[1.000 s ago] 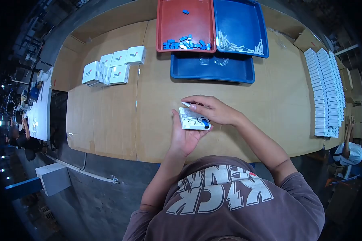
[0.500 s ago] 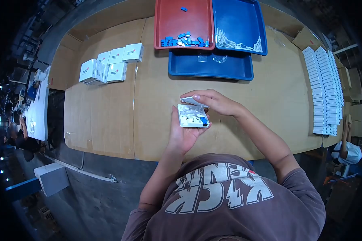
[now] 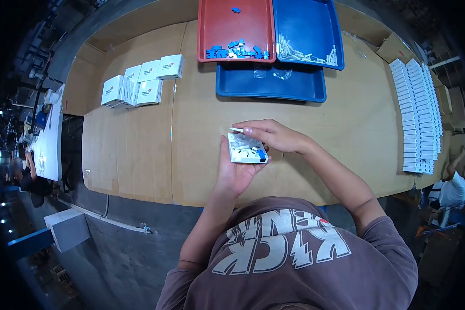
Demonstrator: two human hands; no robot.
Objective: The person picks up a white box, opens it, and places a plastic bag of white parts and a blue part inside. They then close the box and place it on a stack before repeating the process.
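Note:
My left hand (image 3: 236, 173) holds a small white box (image 3: 241, 158) from below, thumb along its left side. Inside the box lie several white pieces and a blue piece (image 3: 261, 154) at the right corner. Over the box's far side, my right hand (image 3: 274, 135) has its fingers closed on the box's lid (image 3: 237, 129), which is partly raised. The right fingers hide much of the lid.
A red tray (image 3: 236, 32) holds blue pieces, a blue tray (image 3: 307, 31) white sticks, and another blue tray (image 3: 271, 92) clear plastic. White boxes (image 3: 150, 89) stand left, stacked white boxes (image 3: 418, 119) right. Co-workers (image 3: 453, 188) are at both edges.
My right hand has moved slightly down and left, and the lid is lower over the box. The co-worker at the right edge has shifted.

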